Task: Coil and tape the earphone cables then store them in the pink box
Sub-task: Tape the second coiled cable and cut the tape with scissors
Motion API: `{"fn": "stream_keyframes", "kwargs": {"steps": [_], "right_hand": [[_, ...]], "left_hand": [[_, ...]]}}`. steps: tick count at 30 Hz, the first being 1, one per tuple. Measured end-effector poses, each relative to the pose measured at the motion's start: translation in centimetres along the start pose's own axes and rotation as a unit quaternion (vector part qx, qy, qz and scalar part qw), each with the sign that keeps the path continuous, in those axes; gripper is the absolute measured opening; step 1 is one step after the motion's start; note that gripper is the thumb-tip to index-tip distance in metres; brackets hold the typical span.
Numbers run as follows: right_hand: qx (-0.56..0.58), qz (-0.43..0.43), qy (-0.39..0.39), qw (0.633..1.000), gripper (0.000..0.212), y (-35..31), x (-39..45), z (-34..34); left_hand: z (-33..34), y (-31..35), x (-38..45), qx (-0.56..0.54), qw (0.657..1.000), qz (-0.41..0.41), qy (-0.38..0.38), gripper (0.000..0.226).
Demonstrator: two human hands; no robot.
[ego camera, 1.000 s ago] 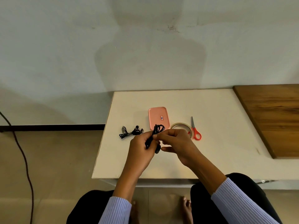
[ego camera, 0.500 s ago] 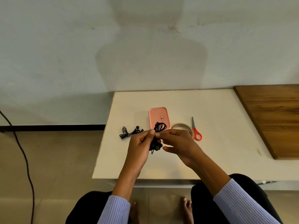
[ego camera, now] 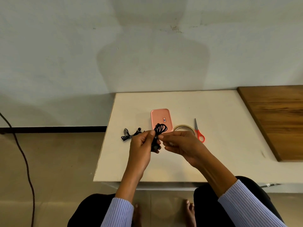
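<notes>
Black earphone coil [ego camera: 159,131] — pinched between both hands' fingers [ego camera: 151,133]

Matt cream worktop [ego camera: 221,153] — beside it a grained, varnished wood board [ego camera: 278,122]; smooth pink plastic box [ego camera: 159,117], glossy orange-handled scissors [ego camera: 199,132], ribbed knit sleeves [ego camera: 249,208].

White table [ego camera: 221,161] set against pale wall [ego camera: 147,46]. Wooden board [ego camera: 278,122] laid on table's right side. Dark cord [ego camera: 24,161] trailed across tan floor [ego camera: 57,161] at left.
</notes>
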State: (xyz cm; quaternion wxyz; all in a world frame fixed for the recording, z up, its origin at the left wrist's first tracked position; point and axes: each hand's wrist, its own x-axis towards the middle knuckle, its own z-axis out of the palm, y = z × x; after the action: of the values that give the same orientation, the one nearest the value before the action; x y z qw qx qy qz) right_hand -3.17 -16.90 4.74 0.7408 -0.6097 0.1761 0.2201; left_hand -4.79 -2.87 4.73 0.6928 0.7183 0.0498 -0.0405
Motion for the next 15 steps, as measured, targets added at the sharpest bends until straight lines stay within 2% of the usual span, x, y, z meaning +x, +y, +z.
{"fn": "stream_keyframes", "kwargs": {"steps": [4, 11, 15], "right_hand": [[0.003, -0.006, -0.015, 1.000, 0.014, -0.1, -0.2, -0.2], [0.074, 0.032, -0.157, 0.984, 0.014, 0.0, -0.3, -0.2], [0.092, 0.024, -0.227, 0.969, 0.012, 0.2, -0.3, -0.4]], "left_hand": [[-0.3, 0.2, 0.0, -0.019, 1.000, -0.006, -0.016, 0.032], [-1.0, 0.7, -0.2, -0.053, 0.993, -0.068, -0.084, 0.027], [-1.2, 1.0, -0.1, -0.109, 0.981, -0.121, -0.109, 0.036]]}}
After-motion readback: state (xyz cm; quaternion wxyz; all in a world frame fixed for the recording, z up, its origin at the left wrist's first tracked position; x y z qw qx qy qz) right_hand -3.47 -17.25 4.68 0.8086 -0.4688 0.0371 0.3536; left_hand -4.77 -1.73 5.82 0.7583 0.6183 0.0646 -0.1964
